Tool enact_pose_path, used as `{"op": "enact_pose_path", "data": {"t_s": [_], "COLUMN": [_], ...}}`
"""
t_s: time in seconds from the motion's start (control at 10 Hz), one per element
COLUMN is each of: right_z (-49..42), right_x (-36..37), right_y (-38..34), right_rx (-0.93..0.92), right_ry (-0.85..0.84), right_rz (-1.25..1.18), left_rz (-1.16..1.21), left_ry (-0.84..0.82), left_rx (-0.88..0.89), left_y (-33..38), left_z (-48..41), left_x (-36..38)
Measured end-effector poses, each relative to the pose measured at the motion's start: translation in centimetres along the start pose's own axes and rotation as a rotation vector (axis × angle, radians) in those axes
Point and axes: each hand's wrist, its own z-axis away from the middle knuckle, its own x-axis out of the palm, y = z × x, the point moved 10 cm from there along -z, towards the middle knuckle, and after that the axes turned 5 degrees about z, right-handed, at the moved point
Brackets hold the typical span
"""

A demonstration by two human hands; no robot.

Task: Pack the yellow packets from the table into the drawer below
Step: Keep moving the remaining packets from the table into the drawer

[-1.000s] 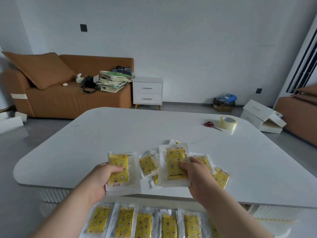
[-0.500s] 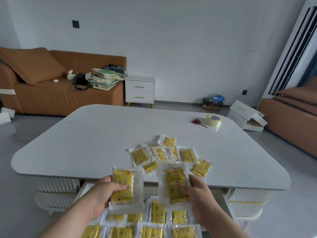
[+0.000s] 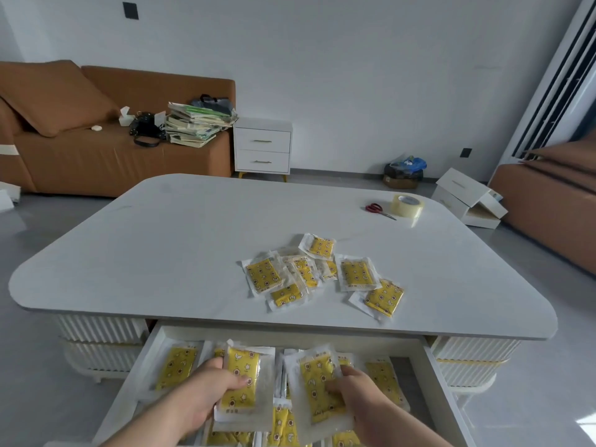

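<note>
packets [image 3: 354,273]: glossy clear plastic (crinkled) | table [image 3: 193,240]: smooth, matt

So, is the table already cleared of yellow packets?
No, a scattered pile of yellow packets lies on the table above the open drawer.

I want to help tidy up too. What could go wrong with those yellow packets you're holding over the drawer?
The left hand grips the left packet and the right hand grips the right packet above the drawer, which already holds stored packets. Dropped carelessly, they may land crooked and muddle those. On the table, the corner packet lies near the front edge; a bump could knock it off.
</note>
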Motion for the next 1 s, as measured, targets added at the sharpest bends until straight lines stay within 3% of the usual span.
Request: {"op": "enact_pose_path", "data": {"t_s": [0.3, 0.6, 1.0], "right_z": [-5.5, -7.3, -7.8], "right_x": [1.2, 2.9, 2.3], "right_y": [1.1, -1.3, -0.9], "right_rx": [0.158, 0.074, 0.05], "right_ry": [0.115, 0.176, 0.227], "right_rz": [-0.009, 0.042, 0.422], "left_rz": [-0.134, -0.151, -0.278], "left_ry": [0.143, 0.213, 0.316], "left_rx": [-0.059, -0.1, -0.025], "left_y": [2.5, 2.0, 2.6], "left_z": [-0.5, -3.7, -5.3], "left_x": [1.8, 2.4, 2.4]}}
